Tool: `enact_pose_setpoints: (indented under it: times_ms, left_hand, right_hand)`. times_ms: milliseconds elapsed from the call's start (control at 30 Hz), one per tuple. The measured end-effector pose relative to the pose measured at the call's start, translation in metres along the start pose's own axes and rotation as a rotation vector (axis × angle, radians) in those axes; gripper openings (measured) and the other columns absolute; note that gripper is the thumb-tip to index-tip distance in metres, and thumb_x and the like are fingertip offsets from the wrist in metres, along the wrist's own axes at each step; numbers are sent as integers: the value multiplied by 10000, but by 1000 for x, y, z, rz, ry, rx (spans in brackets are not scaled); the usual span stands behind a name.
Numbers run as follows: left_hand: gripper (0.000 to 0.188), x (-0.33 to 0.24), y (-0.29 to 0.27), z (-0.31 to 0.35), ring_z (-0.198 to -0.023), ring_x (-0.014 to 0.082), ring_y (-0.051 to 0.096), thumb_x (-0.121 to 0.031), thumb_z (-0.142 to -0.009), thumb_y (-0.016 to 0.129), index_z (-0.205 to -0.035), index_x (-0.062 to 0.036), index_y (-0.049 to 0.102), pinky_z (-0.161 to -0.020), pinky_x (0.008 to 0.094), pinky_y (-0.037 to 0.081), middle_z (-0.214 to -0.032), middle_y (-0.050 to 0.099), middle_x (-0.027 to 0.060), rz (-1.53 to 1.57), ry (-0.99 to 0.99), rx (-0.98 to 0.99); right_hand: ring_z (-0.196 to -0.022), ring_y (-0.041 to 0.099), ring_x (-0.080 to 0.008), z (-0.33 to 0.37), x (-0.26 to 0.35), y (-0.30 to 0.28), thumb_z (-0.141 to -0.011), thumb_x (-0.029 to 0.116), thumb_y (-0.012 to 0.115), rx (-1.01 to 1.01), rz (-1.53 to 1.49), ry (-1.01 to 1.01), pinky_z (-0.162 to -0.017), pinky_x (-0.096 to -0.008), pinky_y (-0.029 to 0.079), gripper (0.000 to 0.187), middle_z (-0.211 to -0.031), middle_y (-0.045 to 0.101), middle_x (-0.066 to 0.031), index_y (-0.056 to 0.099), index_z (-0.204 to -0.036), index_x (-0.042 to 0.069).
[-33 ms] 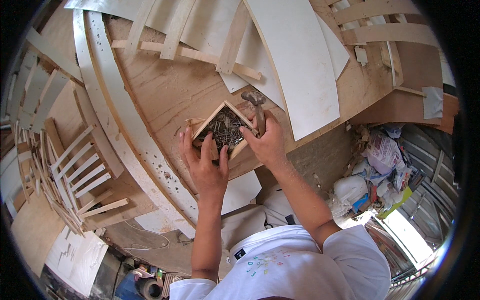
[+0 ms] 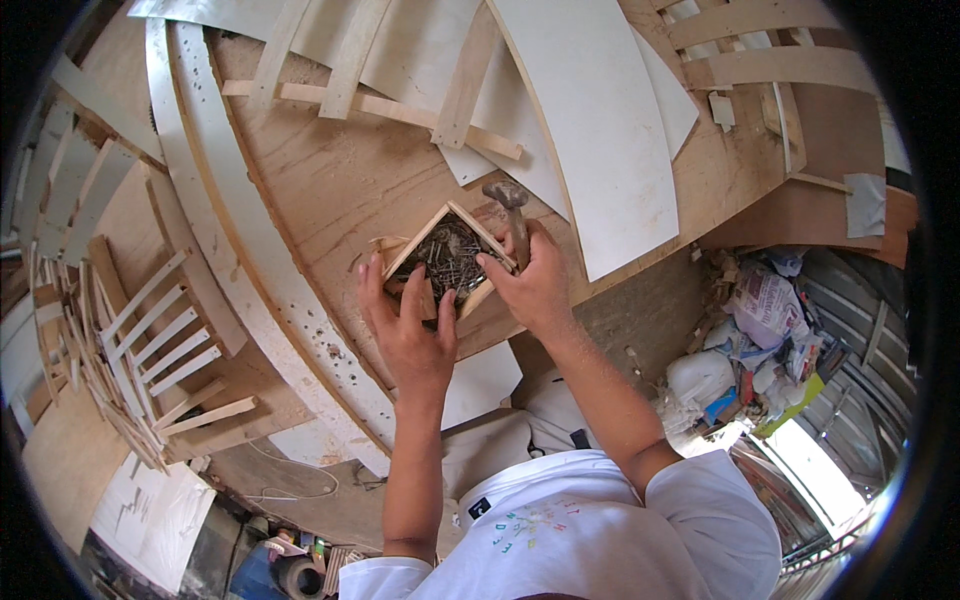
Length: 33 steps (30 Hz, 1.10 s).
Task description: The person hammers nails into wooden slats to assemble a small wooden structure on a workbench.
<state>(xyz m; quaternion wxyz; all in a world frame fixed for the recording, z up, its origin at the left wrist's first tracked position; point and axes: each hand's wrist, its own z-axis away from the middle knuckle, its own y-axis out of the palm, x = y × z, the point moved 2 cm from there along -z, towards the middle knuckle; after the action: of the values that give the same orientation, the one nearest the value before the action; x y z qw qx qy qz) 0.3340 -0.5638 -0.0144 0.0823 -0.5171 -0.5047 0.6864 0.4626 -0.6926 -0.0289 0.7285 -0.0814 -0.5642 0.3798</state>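
A small square wooden box (image 2: 424, 230) filled with loose nails (image 2: 452, 258) stands corner-on upon the plywood worktop. My left hand (image 2: 415, 345) grips its near left side, fingers spread across the wall, some tips reaching inside over the nails. At the box's right side my right hand (image 2: 540, 285) is closed round the handle of a claw hammer (image 2: 508, 197). The hammer's head points away from me, just beyond the box's right wall. My right thumb rests on that wall, near the nails. The lower part of the hammer handle is hidden by the hand.
A long curved white-faced panel (image 2: 250, 215) runs along the left of the plywood worktop (image 2: 310, 170). White sheets (image 2: 610, 150) and a slatted wooden frame (image 2: 375, 103) lie beyond the box. Thin wood strips (image 2: 165, 340) are at far left. Bags and scraps (image 2: 740, 350) pile up right.
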Motion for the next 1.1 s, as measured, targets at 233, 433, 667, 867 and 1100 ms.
enact_pose_setpoints:
  times_ms: [233,433,667,867,1100]
  left_hand:
    - [463,-3,-11,3,-1520,421,371,-120,-862,857,-1275,-38,665,-1231,517,348,-1612,404,207,25,-44,-47]
    - [452,-7,-20,28,-1510,442,372,-133,-872,849,-1269,-27,661,-1230,528,338,-1592,397,238,11,-207,-84]
    - [589,-20,-9,29,-1551,464,301,-166,-913,808,-1467,-120,617,-1239,522,288,-1678,270,282,37,-85,-52]
    - [544,-14,-10,35,-1558,447,294,-114,-948,742,-1459,-35,572,-1271,519,234,-1672,308,273,281,-193,-99]
    - [439,14,-3,55,-1148,237,685,57,-977,688,-1393,30,551,-916,326,645,-1330,600,165,596,-453,-161]
  right_hand:
    - [-887,719,-319,-4,1,1,-812,197,886,12,-58,-1,-796,-429,550,369,-919,698,-143,627,-998,13]
    - [-832,735,-226,-2,-2,2,-849,160,864,17,-176,71,-733,-379,562,314,-880,692,-115,607,-969,26]
    - [-754,679,-179,-2,-3,4,-859,160,860,-20,-162,-16,-696,-348,554,307,-854,659,-90,625,-1003,25]
    - [-800,641,-184,5,10,-5,-826,209,888,-69,-29,-122,-720,-341,556,434,-1075,614,-108,619,-1097,3]
    - [-1043,710,-309,27,51,6,-745,246,936,37,272,-343,-771,-427,605,615,-1548,409,-127,554,-1166,12]
